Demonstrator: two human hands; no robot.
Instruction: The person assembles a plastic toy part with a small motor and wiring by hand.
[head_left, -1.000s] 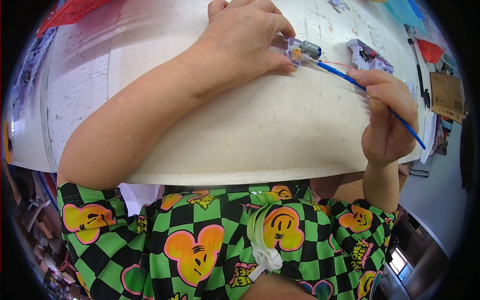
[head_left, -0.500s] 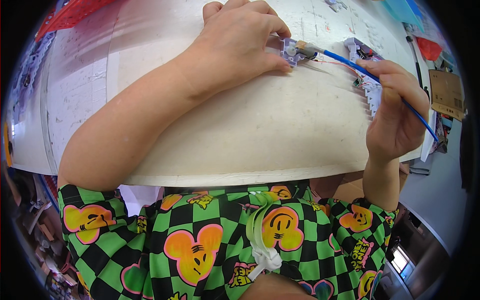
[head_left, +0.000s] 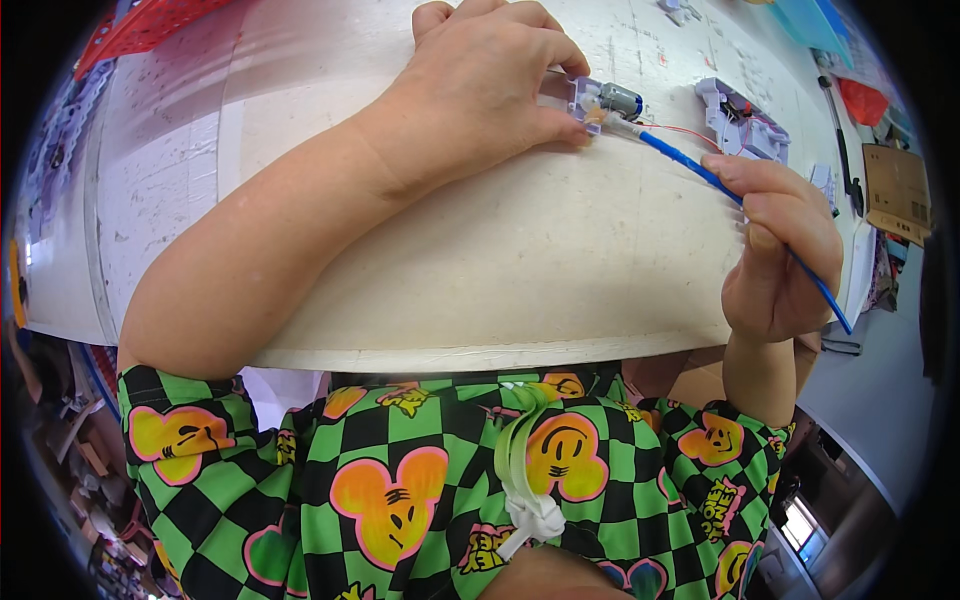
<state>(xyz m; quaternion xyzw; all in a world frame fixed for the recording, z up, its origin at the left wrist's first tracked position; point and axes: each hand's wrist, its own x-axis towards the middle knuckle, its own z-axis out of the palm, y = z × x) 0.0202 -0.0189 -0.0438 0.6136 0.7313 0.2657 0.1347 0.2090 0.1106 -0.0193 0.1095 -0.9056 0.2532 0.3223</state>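
Observation:
My left hand (head_left: 500,75) lies on the table with thumb and index finger closed on a small pale-lilac plastic housing (head_left: 584,100). A small silver motor (head_left: 621,100) sits at the housing's right side, and white gear-like parts show inside. Between thumb and fingers, my right hand (head_left: 785,230) pinches a slim blue-handled brush (head_left: 690,163). The bristle end, coated in something yellowish, touches the near right part of the housing. Thin red wires run right from near the motor toward a larger lilac housing (head_left: 745,120) with electronic parts in it.
On the white table (head_left: 480,270), small pale parts (head_left: 680,12) lie at the far side. A red basket (head_left: 150,30) stands far left, near stacked lilac plastic pieces (head_left: 65,150). At the far right are a blue container (head_left: 805,25), a red bag (head_left: 862,103) and a cardboard box (head_left: 896,190).
The brush tip has shifted down toward the near side of the small housing, uncovering the motor. My right hand has come slightly nearer and left. My left hand has barely moved.

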